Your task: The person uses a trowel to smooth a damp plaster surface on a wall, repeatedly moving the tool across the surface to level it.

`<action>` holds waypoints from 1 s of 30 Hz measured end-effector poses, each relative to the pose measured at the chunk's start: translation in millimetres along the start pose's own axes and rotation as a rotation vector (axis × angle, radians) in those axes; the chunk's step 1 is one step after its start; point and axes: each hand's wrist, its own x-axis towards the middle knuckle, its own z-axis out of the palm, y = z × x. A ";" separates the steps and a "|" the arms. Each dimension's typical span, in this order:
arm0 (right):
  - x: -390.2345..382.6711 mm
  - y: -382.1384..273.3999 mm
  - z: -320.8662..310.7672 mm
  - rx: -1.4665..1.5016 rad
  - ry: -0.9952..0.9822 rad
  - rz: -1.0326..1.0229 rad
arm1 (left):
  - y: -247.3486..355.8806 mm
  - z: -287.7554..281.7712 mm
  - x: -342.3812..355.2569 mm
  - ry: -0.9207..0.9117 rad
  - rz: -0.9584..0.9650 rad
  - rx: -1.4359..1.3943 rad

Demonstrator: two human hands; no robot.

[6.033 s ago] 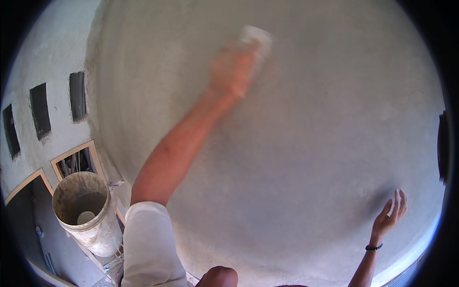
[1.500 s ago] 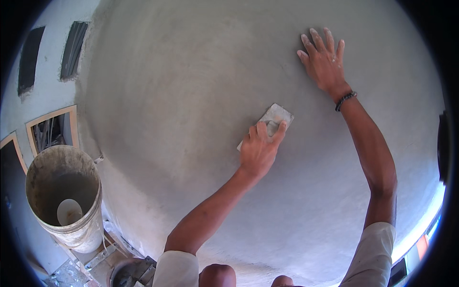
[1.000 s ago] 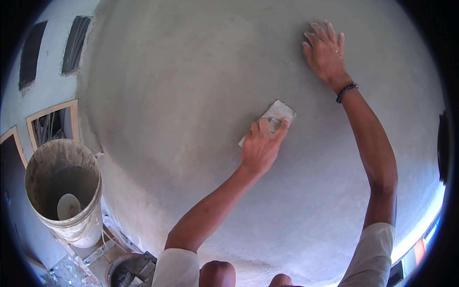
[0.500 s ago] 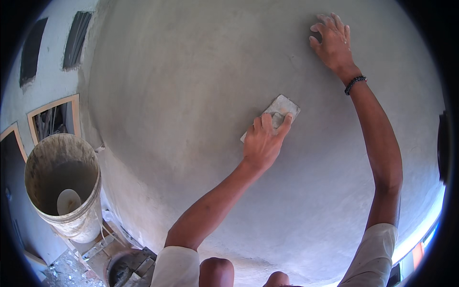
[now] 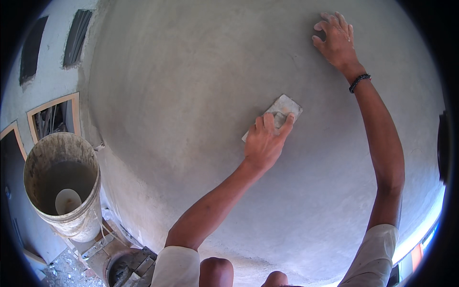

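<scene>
My left hand (image 5: pixel 264 146) grips a small plastering float (image 5: pixel 288 103), a pale, worn rectangular block. The float lies tilted against the grey plastered wall (image 5: pixel 191 95), and my fingers wrap its raised handle. Farther up and to the right, my right hand (image 5: pixel 336 43) is at the wall with fingers curved and apart. Nothing shows in its grasp. Pale plaster dust coats its fingertips, and a dark beaded bracelet (image 5: pixel 360 83) circles the wrist. The plaster around both hands looks damp and smooth, with faint swirl marks.
At left stands a tall, stained bucket (image 5: pixel 86 217) with a pale rounded object (image 5: pixel 68 201) inside. Below it are wooden boards and a round basin (image 5: pixel 117 268) holding scraps. A framed window opening (image 5: pixel 76 112) and two dark slots mark the side wall. My knees (image 5: pixel 216 272) show at the bottom.
My left hand and the float have shifted very slightly right along the wall. My right hand has also moved a little to the right.
</scene>
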 end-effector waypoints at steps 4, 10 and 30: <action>5.3 -0.6 -7.6 -0.047 -0.067 -0.013 | 0.0 1.3 -0.5 -0.005 -0.009 0.002; 16.8 4.8 -10.5 -0.038 -0.179 -0.011 | -1.9 0.9 -0.9 -0.003 0.011 0.002; -34.5 8.6 9.9 -0.161 0.047 -0.084 | -2.2 2.1 -1.6 0.055 0.022 0.008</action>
